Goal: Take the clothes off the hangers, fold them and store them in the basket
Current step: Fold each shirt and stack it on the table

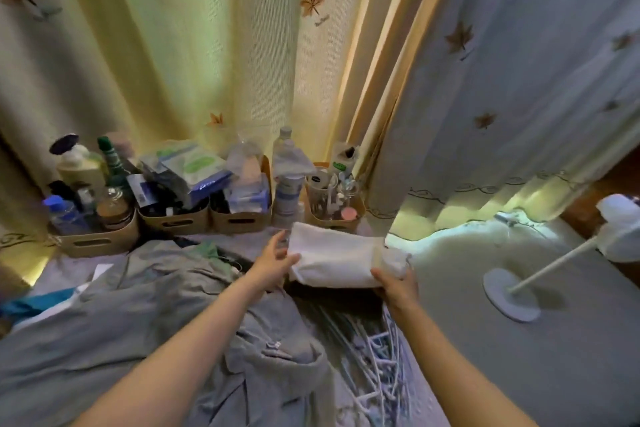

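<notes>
A folded white cloth [334,258] is held out in front of me, above a dark opening whose contents I cannot make out. My right hand [398,289] grips its near right corner from below. At the cloth's left edge is my left hand [273,262], fingers spread and thumb touching the cloth. A grey-blue garment [145,308] lies crumpled across the surface under my left arm. A pile of white hangers [374,357] lies between my forearms.
Several tan bins [173,222] packed with bottles, jars and packets line the back along the leaf-print curtains [194,45]. A white desk lamp [512,295] lies tipped on the right. A teal item [31,305] shows at the left edge.
</notes>
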`<state>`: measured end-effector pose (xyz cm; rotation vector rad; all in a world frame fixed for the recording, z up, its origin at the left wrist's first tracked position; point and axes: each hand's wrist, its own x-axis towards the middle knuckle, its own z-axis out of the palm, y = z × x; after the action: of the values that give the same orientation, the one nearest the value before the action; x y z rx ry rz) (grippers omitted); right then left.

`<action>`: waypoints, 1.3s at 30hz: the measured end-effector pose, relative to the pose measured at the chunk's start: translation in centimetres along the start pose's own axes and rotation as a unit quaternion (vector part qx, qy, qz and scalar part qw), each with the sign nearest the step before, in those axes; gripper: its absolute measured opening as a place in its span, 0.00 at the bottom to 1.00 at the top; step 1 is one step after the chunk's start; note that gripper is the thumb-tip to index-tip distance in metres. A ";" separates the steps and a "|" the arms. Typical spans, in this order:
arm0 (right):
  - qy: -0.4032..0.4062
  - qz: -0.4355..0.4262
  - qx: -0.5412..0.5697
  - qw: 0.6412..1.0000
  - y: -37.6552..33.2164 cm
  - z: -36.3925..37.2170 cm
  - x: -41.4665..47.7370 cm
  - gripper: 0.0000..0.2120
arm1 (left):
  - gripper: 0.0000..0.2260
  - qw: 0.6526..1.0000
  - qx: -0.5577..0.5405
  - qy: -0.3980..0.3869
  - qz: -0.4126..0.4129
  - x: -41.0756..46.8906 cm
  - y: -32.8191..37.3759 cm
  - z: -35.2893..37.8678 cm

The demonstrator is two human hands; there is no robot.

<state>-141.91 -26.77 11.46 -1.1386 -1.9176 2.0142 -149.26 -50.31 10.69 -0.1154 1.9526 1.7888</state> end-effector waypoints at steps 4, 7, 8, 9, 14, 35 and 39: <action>0.060 -0.001 -0.144 0.988 1.9 -1.4 2.0 0.29 | 0.18 0.993 0.110 -0.035 -0.028 0.1 -3.5 1.9; 0.073 -0.026 -0.197 0.977 0.9 -1.4 2.0 0.38 | 0.12 0.994 0.108 -0.025 0.001 -0.6 -3.3 0.3; 0.095 -0.048 -0.232 0.967 0.3 -1.2 1.6 0.39 | 0.10 0.993 0.117 -0.013 0.011 -1.0 -3.1 -0.7; 0.118 -0.078 -0.263 0.954 -0.3 -0.9 1.2 0.39 | 0.09 0.991 0.130 0.009 0.023 -1.4 -3.0 -1.9; 0.131 -0.281 -0.271 0.911 -2.1 2.6 -1.7 0.20 | 0.07 0.950 0.273 0.147 0.029 -2.3 -3.5 -8.1; -0.239 -0.201 -0.464 0.829 5.0 11.4 -9.8 0.13 | 0.10 0.853 0.328 0.324 0.244 -11.0 2.0 -13.1; -0.228 -0.223 -0.390 0.864 1.2 12.9 -10.7 0.05 | 0.13 0.806 0.370 0.367 0.282 -13.9 4.8 -17.0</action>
<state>-141.59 -43.44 13.60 -0.1942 -3.0246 1.3301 -143.78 -69.48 21.09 0.0636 3.4192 1.1763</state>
